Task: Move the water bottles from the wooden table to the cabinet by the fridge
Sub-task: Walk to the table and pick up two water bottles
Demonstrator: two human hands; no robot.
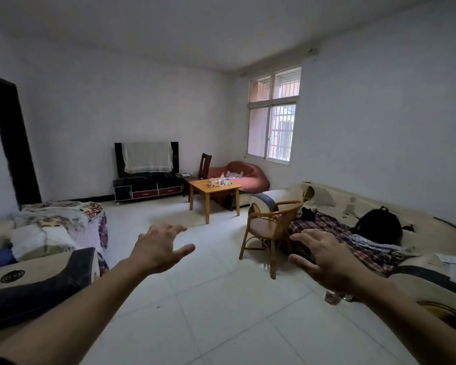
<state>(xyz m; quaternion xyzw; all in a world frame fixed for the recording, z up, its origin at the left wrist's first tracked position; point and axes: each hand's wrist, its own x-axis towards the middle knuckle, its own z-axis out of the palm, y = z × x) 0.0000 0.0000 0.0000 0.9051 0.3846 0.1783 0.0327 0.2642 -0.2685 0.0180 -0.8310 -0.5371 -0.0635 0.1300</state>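
A small wooden table [208,190] stands across the room, near the far wall. On it an upright water bottle [222,178] with a red label stands among other small bottles [212,183] that are too far off to tell apart. My left hand [159,250] and my right hand [324,255] are stretched out in front of me, fingers spread, holding nothing, well short of the table. No fridge or cabinet beside one is in view.
A rattan chair [270,225] stands right of my path, before a long sofa [379,227] with a black backpack [378,225]. A cluttered sofa [50,233] lies left. A TV stand [148,188], dark wooden chair [204,162] and red beanbag [244,177] line the far wall. White tiled floor [208,299].
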